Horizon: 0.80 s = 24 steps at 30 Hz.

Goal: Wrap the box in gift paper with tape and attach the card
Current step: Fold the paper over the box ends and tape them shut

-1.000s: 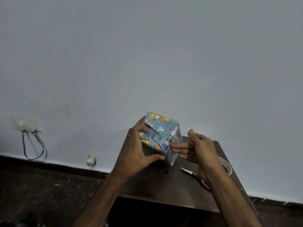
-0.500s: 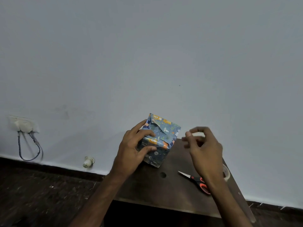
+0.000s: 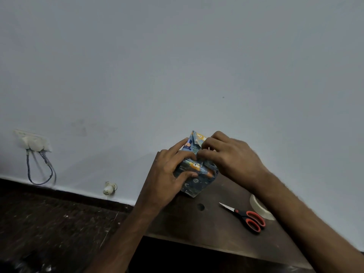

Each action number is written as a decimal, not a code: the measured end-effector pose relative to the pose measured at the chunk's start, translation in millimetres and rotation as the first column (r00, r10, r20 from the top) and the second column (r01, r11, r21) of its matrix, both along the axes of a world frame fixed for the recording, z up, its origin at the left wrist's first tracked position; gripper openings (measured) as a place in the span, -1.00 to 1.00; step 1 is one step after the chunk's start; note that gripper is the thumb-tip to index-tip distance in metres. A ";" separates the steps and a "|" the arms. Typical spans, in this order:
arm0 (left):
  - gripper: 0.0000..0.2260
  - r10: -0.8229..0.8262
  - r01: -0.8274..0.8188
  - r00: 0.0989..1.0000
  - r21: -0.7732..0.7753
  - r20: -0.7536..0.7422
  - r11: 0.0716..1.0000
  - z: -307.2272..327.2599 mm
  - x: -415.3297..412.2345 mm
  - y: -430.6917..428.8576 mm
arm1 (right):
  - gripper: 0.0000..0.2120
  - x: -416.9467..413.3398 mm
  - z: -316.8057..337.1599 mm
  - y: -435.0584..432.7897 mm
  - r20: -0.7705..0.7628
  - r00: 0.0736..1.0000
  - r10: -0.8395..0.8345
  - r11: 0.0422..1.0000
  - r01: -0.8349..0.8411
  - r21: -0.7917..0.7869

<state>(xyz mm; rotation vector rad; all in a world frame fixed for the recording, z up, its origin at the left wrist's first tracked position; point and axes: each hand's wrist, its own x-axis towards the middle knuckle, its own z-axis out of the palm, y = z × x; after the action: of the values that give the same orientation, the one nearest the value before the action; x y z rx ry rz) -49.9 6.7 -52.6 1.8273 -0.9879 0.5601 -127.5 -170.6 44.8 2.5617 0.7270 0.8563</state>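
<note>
- Head view: two hands, both on one box [image 3: 197,174] wrapped in blue patterned paper.
- Left hand [image 3: 165,174] grips the box from the left side: thumb on the near face, fingers curled across the top edge.
- Right hand [image 3: 232,156] comes over from the right, wrist raised, with its fingers bent down and closed onto the paper folds on the box top. Its fingertips meet the left hand's fingers there; whether they pinch tape is too small to tell.
- The box stands tilted on one dark wooden table [image 3: 206,229], near the far edge by the wall.
- One pair of scissors [image 3: 246,217] with red-and-black handles lies shut on the table, right of the box and apart from it.
- One tape roll [image 3: 256,202] lies just beyond the scissors, partly hidden by the right forearm.
- One wall socket [image 3: 33,141] far left, with a looped cable [image 3: 39,174] hanging from it.
</note>
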 end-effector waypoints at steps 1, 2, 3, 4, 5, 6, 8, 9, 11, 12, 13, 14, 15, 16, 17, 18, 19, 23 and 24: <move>-0.57 0.001 -0.001 1.000 0.005 0.006 1.000 -0.3 0.0 -0.5 | -0.70 1.9 4.6 -1.0 -0.033 0.999 0.017 1.000 -0.017 -0.018; -0.58 0.003 -0.003 1.000 0.009 0.013 1.000 -0.4 0.4 -1.2 | -0.71 4.2 9.2 -2.0 -0.064 0.997 0.032 0.999 -0.035 -0.036; -0.59 -0.001 0.001 1.000 0.009 0.018 1.000 -0.6 0.1 -2.5 | -0.75 6.2 13.1 -3.4 -0.096 0.994 0.047 0.997 -0.053 -0.055; -0.60 -0.013 0.013 1.000 -0.002 0.016 1.000 -0.9 -0.3 -3.8 | -0.83 8.1 16.3 -4.5 -0.131 0.990 0.056 0.994 -0.067 -0.082; -0.61 -0.031 0.031 0.999 -0.016 0.008 0.999 -1.0 -0.8 -5.5 | -0.92 9.5 18.8 -5.9 -0.162 0.985 0.063 0.991 -0.081 -0.106; -0.63 -0.048 0.048 0.999 -0.024 -0.001 0.999 -0.5 -1.2 -7.0 | -0.92 10.1 21.0 -7.0 -0.186 0.980 0.065 0.988 -0.089 -0.125; -0.66 -0.062 0.061 0.998 -0.016 -0.007 0.998 1.2 -2.6 -9.3 | -0.86 9.3 22.8 -9.8 -0.233 0.970 0.066 0.984 -0.102 -0.148; -0.67 -0.064 0.064 0.998 -0.007 -0.007 0.998 1.7 -3.5 -10.1 | -0.85 9.0 23.1 -11.0 -0.247 0.967 0.065 0.983 -0.105 -0.150; -0.67 -0.076 0.076 0.997 0.006 0.000 0.997 2.8 -3.9 -11.1 | -0.85 9.4 23.8 -13.5 -0.270 0.961 0.060 0.981 -0.107 -0.164; -0.67 -0.083 0.083 0.996 0.008 0.005 0.996 3.2 -3.5 -10.9 | -0.88 9.8 23.1 -16.7 -0.283 0.957 0.060 0.979 -0.111 -0.171; -0.67 -0.086 0.086 0.996 0.005 0.004 0.996 3.5 -2.9 -10.5 | -0.89 10.0 21.9 -21.9 -0.286 0.956 0.063 0.977 -0.118 -0.178; -0.67 -0.073 0.073 0.997 -0.009 0.003 0.997 3.7 -1.1 -9.2 | -0.83 9.8 19.7 -28.0 -0.275 0.960 0.057 0.976 -0.112 -0.187; -0.67 -0.049 0.049 0.999 -0.031 -0.001 0.998 4.0 1.8 -7.1 | -0.73 8.7 16.2 -35.2 -0.260 0.965 0.039 0.974 -0.094 -0.204; -0.66 -0.029 0.029 1.000 -0.054 -0.007 0.998 4.4 4.6 -4.7 | -0.64 5.8 11.4 -41.8 -0.246 0.969 0.003 0.976 -0.057 -0.211; -0.66 -0.024 0.023 1.000 -0.064 -0.014 0.998 4.6 7.1 -2.5 | -0.57 2.5 5.7 -47.0 -0.224 0.974 -0.037 0.981 -0.007 -0.195; -0.65 -0.026 0.025 1.000 -0.061 -0.014 0.998 4.1 8.2 -1.1 | -0.52 -0.5 -0.6 -49.9 -0.212 0.974 -0.084 0.983 0.046 -0.178; -0.65 -0.024 0.024 1.000 -0.048 -0.002 0.999 3.3 8.7 -0.7 | -0.49 -2.8 -7.6 -50.7 -0.215 0.969 -0.124 0.981 0.088 -0.170; -0.65 -0.041 0.040 0.999 -0.087 -0.005 0.995 3.1 5.0 -2.1 | -0.51 -14.6 -35.2 -40.4 -0.392 0.919 0.031 0.892 0.152 0.426; -0.64 -0.047 0.046 0.999 -0.114 -0.010 0.992 4.3 3.3 -2.5 | -0.59 -18.2 -39.8 -34.6 -0.316 0.939 0.138 0.691 0.138 0.710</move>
<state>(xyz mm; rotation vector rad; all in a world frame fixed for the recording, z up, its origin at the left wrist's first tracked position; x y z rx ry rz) -46.7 4.3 -48.3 1.7012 -0.9682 0.5639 -145.7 -205.1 5.0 3.5059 0.5343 0.8061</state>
